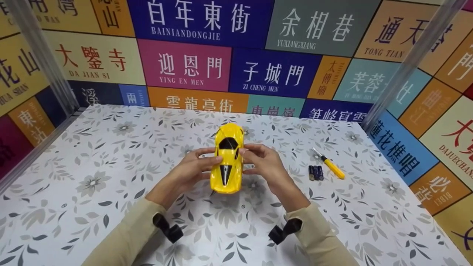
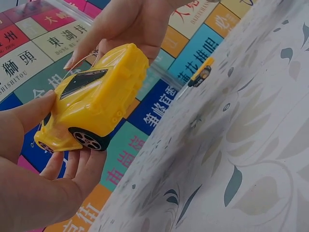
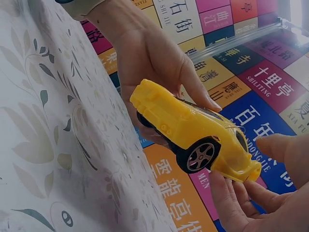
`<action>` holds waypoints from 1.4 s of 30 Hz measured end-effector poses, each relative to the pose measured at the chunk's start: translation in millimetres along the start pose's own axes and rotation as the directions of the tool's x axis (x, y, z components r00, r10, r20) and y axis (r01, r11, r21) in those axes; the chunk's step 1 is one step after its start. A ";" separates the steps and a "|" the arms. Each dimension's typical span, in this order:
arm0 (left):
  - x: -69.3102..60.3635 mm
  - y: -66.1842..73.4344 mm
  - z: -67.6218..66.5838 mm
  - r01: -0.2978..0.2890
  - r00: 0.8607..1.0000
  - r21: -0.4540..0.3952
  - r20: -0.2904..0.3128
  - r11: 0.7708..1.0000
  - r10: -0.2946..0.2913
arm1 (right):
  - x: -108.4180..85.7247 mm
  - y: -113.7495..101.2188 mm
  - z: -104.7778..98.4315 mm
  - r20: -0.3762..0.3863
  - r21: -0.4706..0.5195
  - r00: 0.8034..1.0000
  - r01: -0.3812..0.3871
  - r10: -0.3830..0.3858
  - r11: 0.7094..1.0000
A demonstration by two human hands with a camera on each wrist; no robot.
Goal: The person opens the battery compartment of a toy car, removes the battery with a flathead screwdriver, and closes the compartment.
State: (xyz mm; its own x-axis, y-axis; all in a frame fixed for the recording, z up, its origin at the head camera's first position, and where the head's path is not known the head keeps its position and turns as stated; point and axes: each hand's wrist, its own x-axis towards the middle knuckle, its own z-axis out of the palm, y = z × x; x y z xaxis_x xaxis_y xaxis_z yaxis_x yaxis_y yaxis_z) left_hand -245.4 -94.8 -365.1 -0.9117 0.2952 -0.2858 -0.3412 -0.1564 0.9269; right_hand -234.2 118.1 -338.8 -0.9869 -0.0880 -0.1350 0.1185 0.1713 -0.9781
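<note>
A yellow toy car (image 1: 231, 159) with dark windows and black wheels is held up above the table between both hands. My left hand (image 1: 188, 166) grips its left side, thumb on top and fingers underneath. On the opposite side my right hand (image 1: 264, 160) holds it the same way, the thumb near the side window. In the left wrist view the toy car (image 2: 96, 96) hangs tilted, clear of the tabletop. The right wrist view shows a black wheel (image 3: 202, 157) with a spoked hub. The car's underside is hidden.
Several dark batteries (image 1: 316, 172) lie side by side on the right of the flower-patterned table (image 1: 129, 221). Beside them is a screwdriver (image 1: 332, 168) with a yellow handle. Panels printed with place names (image 1: 184, 62) stand behind and at the sides.
</note>
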 end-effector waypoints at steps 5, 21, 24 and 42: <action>1.2 -1.7 1.5 0.012 1.000 0.002 -0.020 1.000 -0.012 | -0.5 1.8 0.1 0.024 -0.035 0.999 -0.021 0.022 0.999; 7.0 -6.3 -0.7 0.064 0.998 0.073 -0.030 0.995 -0.062 | 4.8 6.0 7.0 0.024 -0.063 0.996 -0.080 0.081 0.995; 7.8 -6.9 -0.4 0.075 0.996 0.085 -0.058 0.994 -0.070 | 5.6 9.0 7.4 0.028 -0.072 0.996 -0.084 0.086 0.994; 7.8 -17.6 -13.6 0.064 0.969 0.113 -0.245 0.992 -0.035 | 20.3 25.6 27.5 0.092 -0.066 0.989 -0.111 0.117 0.992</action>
State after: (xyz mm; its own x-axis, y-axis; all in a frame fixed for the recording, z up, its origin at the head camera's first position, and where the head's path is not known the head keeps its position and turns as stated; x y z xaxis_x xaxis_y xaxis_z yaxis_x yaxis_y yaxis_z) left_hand -249.6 -102.5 -387.0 -0.9276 0.0606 -0.3686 -0.3708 -0.0298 0.9282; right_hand -248.2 93.7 -370.9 -0.9521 -0.1569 -0.2623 0.2199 0.2444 -0.9444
